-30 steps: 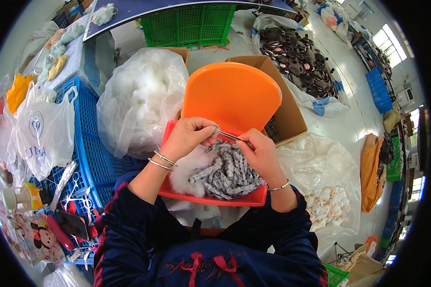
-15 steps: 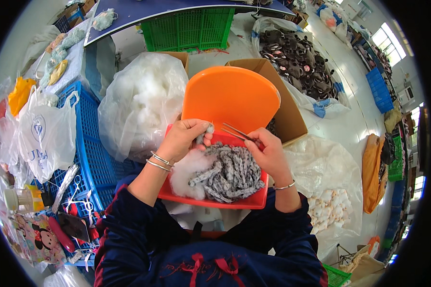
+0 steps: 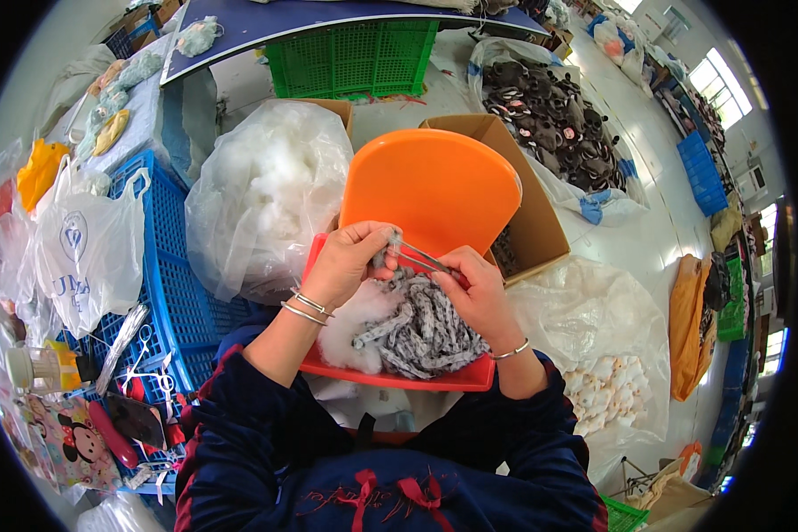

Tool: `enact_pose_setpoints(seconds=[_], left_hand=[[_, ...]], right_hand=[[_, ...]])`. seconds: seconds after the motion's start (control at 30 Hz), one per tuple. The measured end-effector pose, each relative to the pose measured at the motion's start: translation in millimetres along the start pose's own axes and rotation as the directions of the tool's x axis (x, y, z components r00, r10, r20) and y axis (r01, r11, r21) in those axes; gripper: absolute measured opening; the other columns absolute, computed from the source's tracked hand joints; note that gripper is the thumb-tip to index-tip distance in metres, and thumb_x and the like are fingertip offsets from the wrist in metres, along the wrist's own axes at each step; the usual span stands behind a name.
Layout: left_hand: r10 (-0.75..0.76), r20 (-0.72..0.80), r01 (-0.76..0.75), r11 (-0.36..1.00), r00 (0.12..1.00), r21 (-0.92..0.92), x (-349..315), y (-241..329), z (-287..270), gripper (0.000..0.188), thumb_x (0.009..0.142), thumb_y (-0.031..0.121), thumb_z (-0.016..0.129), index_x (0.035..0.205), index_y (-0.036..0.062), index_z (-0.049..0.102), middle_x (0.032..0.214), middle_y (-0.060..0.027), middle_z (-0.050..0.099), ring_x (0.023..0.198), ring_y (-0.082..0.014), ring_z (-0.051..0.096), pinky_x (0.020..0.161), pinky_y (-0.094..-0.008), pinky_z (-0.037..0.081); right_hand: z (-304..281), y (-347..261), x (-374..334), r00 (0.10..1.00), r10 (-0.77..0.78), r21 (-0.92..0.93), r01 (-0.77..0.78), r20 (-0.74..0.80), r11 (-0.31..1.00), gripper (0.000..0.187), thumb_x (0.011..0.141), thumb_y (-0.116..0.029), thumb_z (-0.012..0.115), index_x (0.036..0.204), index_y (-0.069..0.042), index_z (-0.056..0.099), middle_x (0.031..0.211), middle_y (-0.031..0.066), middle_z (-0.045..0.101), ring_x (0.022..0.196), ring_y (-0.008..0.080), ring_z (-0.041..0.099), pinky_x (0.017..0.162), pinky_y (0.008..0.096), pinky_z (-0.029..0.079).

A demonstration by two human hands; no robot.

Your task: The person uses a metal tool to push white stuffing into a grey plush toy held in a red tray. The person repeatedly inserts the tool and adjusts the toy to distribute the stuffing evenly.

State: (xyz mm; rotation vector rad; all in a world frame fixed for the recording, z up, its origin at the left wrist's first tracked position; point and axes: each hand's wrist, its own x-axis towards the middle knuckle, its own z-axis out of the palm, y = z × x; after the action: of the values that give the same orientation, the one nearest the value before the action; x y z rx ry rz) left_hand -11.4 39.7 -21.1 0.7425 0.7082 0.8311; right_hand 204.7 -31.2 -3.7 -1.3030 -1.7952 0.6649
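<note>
Between the fingertips of my left hand (image 3: 350, 257) is a small grey fluffy fabric piece (image 3: 382, 257), pinched upright. My right hand (image 3: 477, 297) grips metal tweezers (image 3: 423, 259), whose tips reach the top of that piece. Both hands hover over a red tray (image 3: 399, 384) on my lap. In it lie a heap of grey-and-white plush strips (image 3: 439, 332) and, at the left, a tuft of white stuffing (image 3: 350, 332). My fingers partly hide where the tips meet the piece.
An orange chair back (image 3: 430, 182) rises just beyond the tray. Left stands a clear bag of white stuffing (image 3: 270, 191) beside blue crates (image 3: 173, 293). A cardboard box (image 3: 536, 217), a sack of dark plush pieces (image 3: 554, 124) and a bag of pale pieces (image 3: 607, 390) are at the right.
My right hand has moved left and slightly down, bringing the tweezers from beside the small grey piece to its top. My left hand keeps its pinch.
</note>
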Motion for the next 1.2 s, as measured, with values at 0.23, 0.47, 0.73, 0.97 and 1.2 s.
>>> enact_pose_setpoints(seconds=[0.23, 0.47, 0.73, 0.97, 1.2], left_hand=[[0.128, -0.026, -0.127, 0.992, 0.991, 0.025, 4, -7, -3, 0.017, 0.097, 0.013, 0.056, 0.107, 0.0005, 0.063, 0.09, -0.0044, 0.066, 0.076, -0.0106, 0.065, 0.068, -0.0241, 0.056], [0.261, -0.06, -0.249, 0.955, 0.963, 0.162, 5, -16, 2, 0.018, 0.097, 0.01, 0.056, 0.11, 0.0003, 0.062, 0.092, -0.007, 0.066, 0.081, -0.0131, 0.066, 0.069, -0.0256, 0.058], [0.204, -0.058, -0.191, 0.966, 0.977, 0.173, 2, -10, 4, 0.018, 0.098, 0.012, 0.054, 0.111, 0.0014, 0.062, 0.093, -0.0066, 0.067, 0.083, -0.0138, 0.067, 0.071, -0.0276, 0.058], [0.199, -0.055, -0.196, 0.978, 0.978, 0.069, 3, -10, 2, 0.018, 0.098, 0.011, 0.055, 0.11, 0.001, 0.062, 0.09, -0.0061, 0.066, 0.08, -0.0131, 0.065, 0.072, -0.028, 0.057], [0.173, 0.022, -0.174, 0.972, 0.985, 0.159, 3, -8, -3, 0.016, 0.096, 0.013, 0.059, 0.101, -0.0008, 0.065, 0.084, -0.0048, 0.067, 0.073, -0.0115, 0.066, 0.068, -0.0246, 0.056]], right_hand=[[11, 7, -4, 0.984, 0.174, 0.223, -0.161, -0.041, 0.961, 0.015, 0.087, -0.003, 0.067, 0.098, 0.001, 0.059, 0.085, 0.009, 0.058, 0.069, 0.0155, 0.057, 0.061, 0.0254, 0.046], [12, -5, -1, 0.993, -0.014, -0.075, 0.005, -0.115, 0.997, 0.011, 0.088, -0.004, 0.066, 0.095, 0.002, 0.059, 0.082, 0.0089, 0.055, 0.068, 0.0156, 0.056, 0.06, 0.0261, 0.046], [10, 1, -4, 0.986, 0.14, 0.084, -0.132, -0.087, 0.988, 0.01, 0.09, -0.006, 0.064, 0.09, 0.002, 0.059, 0.077, 0.0084, 0.059, 0.067, 0.013, 0.056, 0.06, 0.0262, 0.044], [7, -2, -3, 0.987, 0.138, 0.055, -0.134, -0.076, 0.989, 0.011, 0.091, -0.008, 0.063, 0.088, 0.002, 0.059, 0.073, 0.0074, 0.059, 0.063, 0.012, 0.053, 0.058, 0.026, 0.042], [6, -1, -3, 0.994, 0.086, 0.014, -0.085, -0.07, 0.996, 0.011, 0.089, -0.008, 0.065, 0.089, 0.001, 0.059, 0.074, 0.0091, 0.059, 0.061, 0.0156, 0.054, 0.056, 0.028, 0.043]])
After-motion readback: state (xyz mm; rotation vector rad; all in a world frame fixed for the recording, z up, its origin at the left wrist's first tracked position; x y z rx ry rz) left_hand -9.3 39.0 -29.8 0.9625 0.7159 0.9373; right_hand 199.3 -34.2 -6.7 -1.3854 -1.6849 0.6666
